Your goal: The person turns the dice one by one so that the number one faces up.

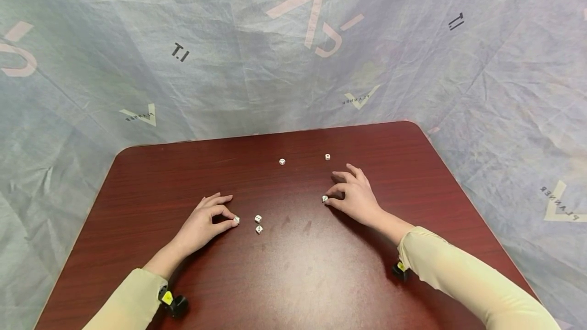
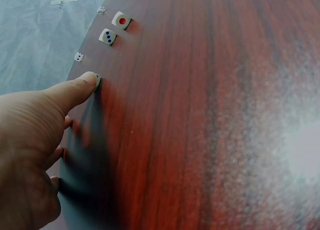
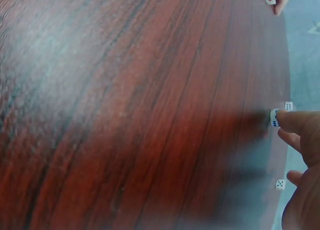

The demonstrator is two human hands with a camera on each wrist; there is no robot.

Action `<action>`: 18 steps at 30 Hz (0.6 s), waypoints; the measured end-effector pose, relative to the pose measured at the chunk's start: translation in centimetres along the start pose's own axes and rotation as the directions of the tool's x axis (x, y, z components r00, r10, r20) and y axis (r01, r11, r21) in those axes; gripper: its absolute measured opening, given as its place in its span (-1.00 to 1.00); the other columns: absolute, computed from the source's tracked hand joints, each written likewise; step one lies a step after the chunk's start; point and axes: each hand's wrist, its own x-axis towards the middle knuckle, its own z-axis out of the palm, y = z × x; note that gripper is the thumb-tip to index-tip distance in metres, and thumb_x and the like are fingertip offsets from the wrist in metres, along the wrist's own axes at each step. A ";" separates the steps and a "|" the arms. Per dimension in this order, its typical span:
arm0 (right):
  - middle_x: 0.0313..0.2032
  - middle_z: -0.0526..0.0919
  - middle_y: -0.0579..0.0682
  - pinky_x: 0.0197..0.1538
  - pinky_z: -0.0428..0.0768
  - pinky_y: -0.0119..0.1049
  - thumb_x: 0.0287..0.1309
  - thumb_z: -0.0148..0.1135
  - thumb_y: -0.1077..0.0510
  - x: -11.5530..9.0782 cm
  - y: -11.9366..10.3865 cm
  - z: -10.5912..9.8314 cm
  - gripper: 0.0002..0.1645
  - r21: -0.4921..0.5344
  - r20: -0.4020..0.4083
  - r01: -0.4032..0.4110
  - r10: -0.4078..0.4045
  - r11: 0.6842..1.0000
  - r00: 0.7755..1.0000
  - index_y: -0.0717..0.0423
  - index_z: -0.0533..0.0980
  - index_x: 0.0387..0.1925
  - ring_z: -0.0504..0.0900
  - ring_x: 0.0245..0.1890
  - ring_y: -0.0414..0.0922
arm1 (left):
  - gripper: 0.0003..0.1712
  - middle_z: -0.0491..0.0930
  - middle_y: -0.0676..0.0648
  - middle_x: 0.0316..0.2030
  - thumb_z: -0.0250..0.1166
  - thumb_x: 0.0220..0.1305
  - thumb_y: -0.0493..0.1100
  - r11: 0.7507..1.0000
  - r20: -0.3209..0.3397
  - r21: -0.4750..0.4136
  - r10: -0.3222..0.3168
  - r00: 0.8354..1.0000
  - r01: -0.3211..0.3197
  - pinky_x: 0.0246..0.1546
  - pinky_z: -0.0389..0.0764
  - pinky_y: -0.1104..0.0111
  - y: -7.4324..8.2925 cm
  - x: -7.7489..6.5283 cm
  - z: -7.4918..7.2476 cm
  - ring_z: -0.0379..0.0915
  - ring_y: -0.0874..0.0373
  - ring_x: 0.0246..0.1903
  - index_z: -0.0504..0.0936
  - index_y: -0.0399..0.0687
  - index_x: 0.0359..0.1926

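Observation:
My left hand (image 1: 200, 225) pinches a white die (image 1: 236, 220) between thumb and index finger, low over the table; in the left wrist view the thumb (image 2: 75, 92) covers most of that die. Just right of it lie two more dice, one die (image 1: 258, 218) behind the other die (image 1: 259, 229). Further right, my right hand (image 1: 356, 196) holds another die (image 1: 324, 199) by thumb and index finger, its other fingers spread. The right wrist view shows blue pips on this die (image 3: 274, 118). Toward the back sit a die (image 1: 282, 161) and a die (image 1: 327, 157).
The dark red wooden table (image 1: 293, 279) has rounded far corners and a glossy reflection near the front. A grey printed cloth (image 1: 257, 65) hangs behind it and along both sides. Black wrist devices with yellow marks, such as the left device (image 1: 173, 302), hang below the sleeves.

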 end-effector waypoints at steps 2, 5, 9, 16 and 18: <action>0.32 0.51 0.14 0.49 -0.05 0.33 0.02 0.62 -0.07 0.0 0.0 0.1 -0.80 0.003 0.002 0.000 0.000 1.000 1.000 -0.17 0.80 -0.30 -0.01 0.54 0.24 | -0.92 0.46 -0.10 0.37 0.52 0.23 0.00 1.000 0.002 0.001 -0.002 1.000 0.002 0.50 -0.11 -0.22 0.0 0.0 0.0 0.04 -0.22 0.50 0.78 0.36 -0.27; 0.32 0.52 0.14 0.48 -0.06 0.35 0.02 0.62 -0.05 0.1 0.0 0.2 -0.81 0.008 -0.001 0.002 -0.002 1.000 1.000 -0.16 0.80 -0.31 0.00 0.53 0.26 | -0.92 0.46 -0.11 0.37 0.52 0.23 0.00 1.000 -0.002 0.003 0.001 1.000 -0.001 0.50 -0.11 -0.21 0.0 0.1 0.0 0.04 -0.22 0.50 0.78 0.36 -0.27; 0.31 0.52 0.15 0.47 -0.06 0.38 0.03 0.61 -0.03 0.1 0.0 0.3 -0.84 0.008 -0.005 0.005 -0.004 1.000 1.000 -0.16 0.79 -0.31 0.01 0.53 0.27 | -0.92 0.46 -0.11 0.36 0.52 0.23 0.00 1.000 -0.009 0.009 0.011 1.000 -0.011 0.50 -0.10 -0.22 -0.1 0.1 0.1 0.05 -0.23 0.50 0.78 0.36 -0.27; 0.29 0.54 0.16 0.47 -0.07 0.41 0.05 0.60 0.00 0.2 -0.1 0.5 -0.87 -0.013 -0.012 0.026 -0.026 1.000 1.000 -0.16 0.79 -0.34 0.04 0.51 0.30 | -0.91 0.46 -0.11 0.36 0.53 0.23 0.00 1.000 -0.012 0.015 0.013 1.000 -0.013 0.50 -0.10 -0.22 -0.3 0.2 0.2 0.05 -0.22 0.50 0.78 0.36 -0.27; 0.28 0.55 0.16 0.47 -0.07 0.41 0.04 0.61 0.01 0.2 -0.1 0.5 -0.87 -0.025 -0.016 0.034 -0.034 0.999 0.999 -0.16 0.79 -0.34 0.05 0.51 0.30 | -0.92 0.46 -0.11 0.37 0.53 0.23 0.00 1.000 -0.011 0.013 0.010 1.000 -0.010 0.50 -0.11 -0.21 -0.3 0.2 0.2 0.04 -0.21 0.50 0.78 0.36 -0.27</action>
